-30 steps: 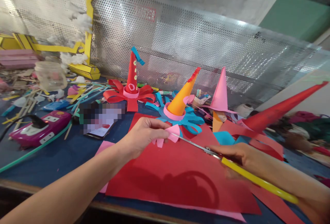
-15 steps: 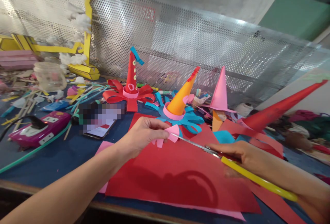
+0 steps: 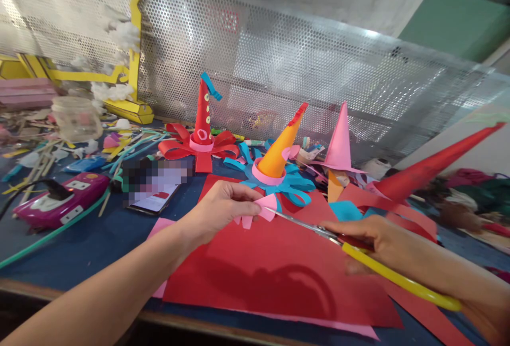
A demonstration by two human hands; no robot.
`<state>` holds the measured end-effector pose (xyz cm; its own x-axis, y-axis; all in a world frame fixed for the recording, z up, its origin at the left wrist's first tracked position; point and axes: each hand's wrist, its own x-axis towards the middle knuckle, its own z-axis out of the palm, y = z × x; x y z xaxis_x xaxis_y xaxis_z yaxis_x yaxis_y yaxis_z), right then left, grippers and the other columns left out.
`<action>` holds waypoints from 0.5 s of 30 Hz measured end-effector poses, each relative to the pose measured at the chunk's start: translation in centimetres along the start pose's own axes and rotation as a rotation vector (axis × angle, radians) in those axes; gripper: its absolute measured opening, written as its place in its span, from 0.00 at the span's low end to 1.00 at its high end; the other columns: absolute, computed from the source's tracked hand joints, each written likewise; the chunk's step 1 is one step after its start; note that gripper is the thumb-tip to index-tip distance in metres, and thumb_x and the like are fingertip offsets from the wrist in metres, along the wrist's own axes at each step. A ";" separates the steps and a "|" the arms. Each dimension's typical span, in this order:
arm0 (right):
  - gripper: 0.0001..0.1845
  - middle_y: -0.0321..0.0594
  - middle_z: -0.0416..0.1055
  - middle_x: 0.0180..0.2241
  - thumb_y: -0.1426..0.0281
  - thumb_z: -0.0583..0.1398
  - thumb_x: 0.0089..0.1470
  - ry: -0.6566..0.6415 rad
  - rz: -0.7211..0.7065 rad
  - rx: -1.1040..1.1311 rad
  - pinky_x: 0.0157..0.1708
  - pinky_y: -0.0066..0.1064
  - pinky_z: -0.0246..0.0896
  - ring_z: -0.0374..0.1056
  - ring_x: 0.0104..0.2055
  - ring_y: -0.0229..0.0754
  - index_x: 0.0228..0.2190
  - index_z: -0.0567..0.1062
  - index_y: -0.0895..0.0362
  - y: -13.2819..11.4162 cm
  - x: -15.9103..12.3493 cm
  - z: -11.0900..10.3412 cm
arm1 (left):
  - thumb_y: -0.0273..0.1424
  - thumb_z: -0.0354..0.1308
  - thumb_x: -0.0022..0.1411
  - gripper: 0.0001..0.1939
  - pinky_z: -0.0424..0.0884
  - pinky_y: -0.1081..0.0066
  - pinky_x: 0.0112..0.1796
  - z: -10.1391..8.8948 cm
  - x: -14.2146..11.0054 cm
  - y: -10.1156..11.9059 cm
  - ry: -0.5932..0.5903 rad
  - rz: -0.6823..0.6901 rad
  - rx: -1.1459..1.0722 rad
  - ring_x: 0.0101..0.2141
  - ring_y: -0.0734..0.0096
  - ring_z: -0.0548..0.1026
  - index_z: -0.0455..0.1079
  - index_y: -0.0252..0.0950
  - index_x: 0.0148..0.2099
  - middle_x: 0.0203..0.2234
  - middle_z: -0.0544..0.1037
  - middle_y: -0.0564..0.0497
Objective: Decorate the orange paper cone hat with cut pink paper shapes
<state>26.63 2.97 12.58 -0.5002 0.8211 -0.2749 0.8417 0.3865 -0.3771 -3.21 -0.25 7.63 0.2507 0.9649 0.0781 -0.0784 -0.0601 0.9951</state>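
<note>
So we're working with a small pink paper piece (image 3: 269,207) right now, and it's sitting near the middle of the frame, just above the big red sheet (image 3: 247,277). Our left hand (image 3: 215,212) is pinching it almost closed, thumb against fingers, with some narrow pink strips hanging below. Our right hand (image 3: 378,239) is curling around the yellow-handled scissors (image 3: 402,280) at the right, index finger reaching forward along the metal; the far fingers are partly hiding, so we can't tell exactly how they're sitting in the loops.

Step-wise, we're looking like we're mid-trim: the blade tips are meeting the pink bit right beside our left fingertips. The blades are looking nearly together, but we can't tell if they're actually biting. IMO the next move is calling for a steady pinch, the cut line turned toward the blades and fingertips staying out of their path. Small floppy paper is probably going to be bending if we're rushing.

Around us, the orange cone (image 3: 278,150) is leaning on its blue paper loops (image 3: 297,186) just behind, the red dotted cone (image 3: 202,113) is standing upper left of center, and the phone (image 3: 156,200) is lying left of the red sheet.
</note>
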 end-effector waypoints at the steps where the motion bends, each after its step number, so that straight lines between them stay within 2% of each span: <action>1: 0.33 0.28 0.72 0.29 0.54 0.66 0.40 -0.013 0.004 -0.012 0.25 0.27 0.54 0.57 0.26 0.39 0.51 0.71 0.40 -0.1 0.0 0.0 | 0.26 0.59 0.51 0.07 0.59 0.75 0.24 0.0 0.0 0.0 0.000 -0.002 0.004 0.20 0.78 0.66 0.78 0.33 0.33 0.19 0.74 0.53; 6: 0.32 0.29 0.70 0.29 0.55 0.65 0.42 -0.065 -0.005 -0.017 0.26 0.28 0.54 0.52 0.25 0.37 0.51 0.71 0.42 -0.8 -0.3 -0.2 | 0.26 0.59 0.51 0.06 0.60 0.75 0.25 0.0 0.0 0.1 -0.006 -0.012 0.000 0.20 0.78 0.66 0.77 0.33 0.32 0.19 0.73 0.53; 15: 0.30 0.29 0.65 0.25 0.58 0.65 0.44 -0.060 -0.053 0.045 0.22 0.26 0.48 0.47 0.23 0.35 0.51 0.71 0.43 -0.9 0.0 -0.2 | 0.27 0.59 0.52 0.06 0.60 0.75 0.25 -0.3 0.1 0.0 -0.043 -0.005 -0.001 0.20 0.77 0.68 0.77 0.33 0.33 0.21 0.76 0.52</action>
<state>25.92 2.75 13.08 -0.5562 0.7729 -0.3054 0.8044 0.4083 -0.4316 -3.50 -0.11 7.63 0.2918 0.9534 0.0760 -0.0780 -0.0555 0.9954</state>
